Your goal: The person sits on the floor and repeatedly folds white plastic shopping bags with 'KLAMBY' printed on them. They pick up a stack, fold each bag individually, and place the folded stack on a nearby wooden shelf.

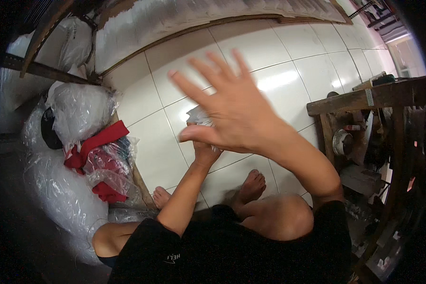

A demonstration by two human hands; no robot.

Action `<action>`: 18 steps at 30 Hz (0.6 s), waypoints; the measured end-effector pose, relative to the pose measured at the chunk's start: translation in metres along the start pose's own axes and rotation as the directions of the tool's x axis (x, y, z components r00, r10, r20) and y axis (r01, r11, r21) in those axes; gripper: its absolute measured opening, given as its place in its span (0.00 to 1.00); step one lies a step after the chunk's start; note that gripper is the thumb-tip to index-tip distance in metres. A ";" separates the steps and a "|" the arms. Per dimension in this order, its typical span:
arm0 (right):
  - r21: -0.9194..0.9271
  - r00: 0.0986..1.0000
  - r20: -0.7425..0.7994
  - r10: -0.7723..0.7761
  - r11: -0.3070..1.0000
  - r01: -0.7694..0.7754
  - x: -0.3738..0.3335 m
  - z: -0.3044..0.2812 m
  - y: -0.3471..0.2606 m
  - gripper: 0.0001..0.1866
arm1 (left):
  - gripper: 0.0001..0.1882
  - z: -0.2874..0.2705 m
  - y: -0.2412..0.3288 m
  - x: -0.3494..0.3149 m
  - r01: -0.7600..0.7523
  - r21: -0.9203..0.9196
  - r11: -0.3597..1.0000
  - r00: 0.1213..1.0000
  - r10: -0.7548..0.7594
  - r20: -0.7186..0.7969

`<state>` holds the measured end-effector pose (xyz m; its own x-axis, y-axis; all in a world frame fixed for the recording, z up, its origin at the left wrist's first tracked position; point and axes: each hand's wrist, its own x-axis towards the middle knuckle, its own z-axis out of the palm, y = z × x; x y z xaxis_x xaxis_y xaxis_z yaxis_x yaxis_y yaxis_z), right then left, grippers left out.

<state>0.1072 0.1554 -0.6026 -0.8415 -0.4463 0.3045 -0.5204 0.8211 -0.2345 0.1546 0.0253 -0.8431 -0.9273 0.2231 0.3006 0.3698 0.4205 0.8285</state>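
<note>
My right hand is raised in the middle of the head view, its fingers and thumb spread wide with nothing in them. Motion blurs its fingertips a little. Behind and below it, my left hand is partly covered by the right thumb and palm. From the left hand sticks up a crumpled, whitish-grey piece that looks like thin plastic. Most of the left fingers are hidden, but they appear closed round this piece.
On the left lie clear plastic bags, a red cloth and a dark rounded item. White stacked sheets line the far side. A wooden bench holding clutter stands at right. My bare feet rest on white floor tiles.
</note>
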 end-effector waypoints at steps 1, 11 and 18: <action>-0.032 0.994 0.108 0.021 0.999 -0.017 0.004 0.016 -0.003 0.48 | 0.43 0.001 -0.004 -0.002 0.006 0.004 1.000 1.000 -0.007 0.014; 0.001 0.994 -0.096 0.050 0.999 -0.050 0.011 -0.007 -0.003 0.49 | 0.41 0.001 -0.016 -0.005 -0.034 0.074 0.997 0.999 0.034 -0.004; -0.121 0.987 -0.051 0.149 0.981 -0.154 -0.002 -0.002 0.016 0.50 | 0.47 -0.001 -0.003 0.004 -0.018 0.020 1.000 0.999 0.019 -0.041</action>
<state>0.1010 0.1705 -0.6049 -0.9011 -0.3001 0.3131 -0.3627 0.9172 -0.1648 0.1496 0.0242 -0.8435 -0.9218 0.1945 0.3354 0.3875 0.4338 0.8134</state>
